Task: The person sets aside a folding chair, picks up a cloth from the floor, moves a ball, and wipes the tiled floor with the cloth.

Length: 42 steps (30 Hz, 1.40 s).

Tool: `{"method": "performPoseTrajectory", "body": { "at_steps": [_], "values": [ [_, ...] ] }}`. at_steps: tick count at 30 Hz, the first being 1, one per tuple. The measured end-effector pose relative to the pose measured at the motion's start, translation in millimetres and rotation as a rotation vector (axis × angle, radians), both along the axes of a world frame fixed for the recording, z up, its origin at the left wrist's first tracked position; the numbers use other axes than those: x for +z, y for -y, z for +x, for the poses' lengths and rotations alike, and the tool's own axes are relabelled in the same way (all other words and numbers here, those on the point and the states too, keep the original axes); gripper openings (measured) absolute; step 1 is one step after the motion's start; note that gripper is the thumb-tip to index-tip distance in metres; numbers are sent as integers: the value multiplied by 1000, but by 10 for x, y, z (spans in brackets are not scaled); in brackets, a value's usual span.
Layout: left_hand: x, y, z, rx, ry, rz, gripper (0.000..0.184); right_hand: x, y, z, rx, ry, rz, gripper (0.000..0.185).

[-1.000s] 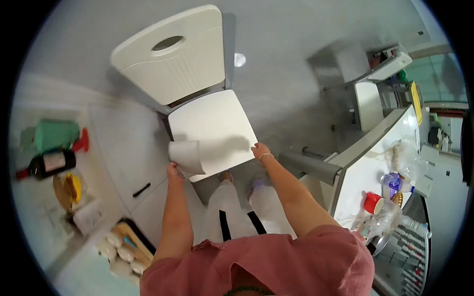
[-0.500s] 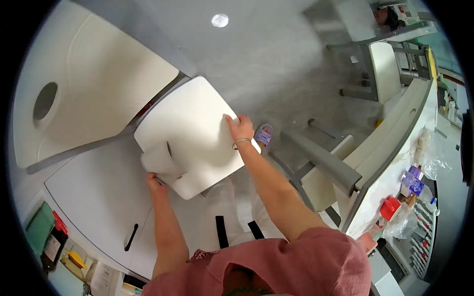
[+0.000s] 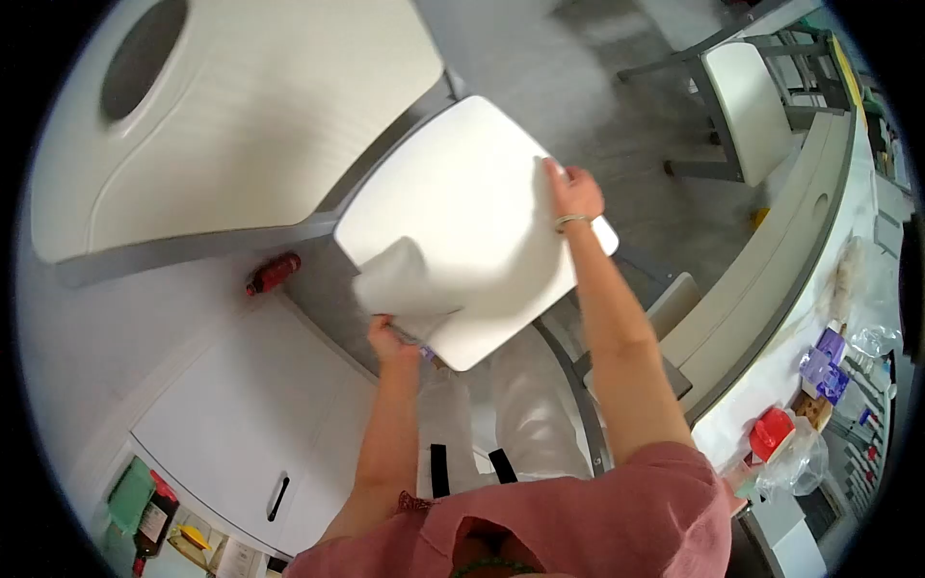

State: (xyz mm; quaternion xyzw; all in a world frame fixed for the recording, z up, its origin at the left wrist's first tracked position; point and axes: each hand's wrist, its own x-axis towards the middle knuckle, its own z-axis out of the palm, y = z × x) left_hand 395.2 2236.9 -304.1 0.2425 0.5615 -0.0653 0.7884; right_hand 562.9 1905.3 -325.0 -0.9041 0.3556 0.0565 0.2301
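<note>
A chair with a cream seat (image 3: 482,212) and a large cream backrest (image 3: 260,106) with an oval hole is in front of me. My right hand (image 3: 578,196) grips the seat's right edge, thumb on top and fingers curled over the side. My left hand (image 3: 387,342) is closed at the seat's near-left edge, against a pale grey folded cloth (image 3: 397,281) that lies partly on the seat. Most of the left fingers are hidden under the cloth, and it is slightly blurred.
A red bottle (image 3: 274,274) lies on the floor by a white cabinet (image 3: 241,424) with a black handle. At right, a desk (image 3: 761,356) holds a red container (image 3: 770,433), a purple pack (image 3: 825,366) and plastic bags. Another chair (image 3: 752,111) stands behind.
The seat and both hands have shifted to the right and slightly up in view. The backrest looks larger, and the red bottle now shows fully. Both hands keep their places on the chair and cloth.
</note>
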Motion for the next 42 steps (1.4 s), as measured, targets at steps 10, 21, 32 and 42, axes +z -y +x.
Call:
{"method": "performPoseTrajectory", "body": {
  "at_steps": [10,21,32,42],
  "values": [
    [-121,2492,1125,-211,146,-120,53,-262,2451,1206,181,-207,-156,102],
    [-291,3897,1772,-271,347,-127,93,-735,3811,1193,398,-86,-61,108],
    [-827,2358,1032,-493,197,-385,40,14,1635,198,68,271,-124,55],
    [-718,430,-20,-711,177,84,44,-754,-1552,-1871,346,8,914,64]
  ]
}}
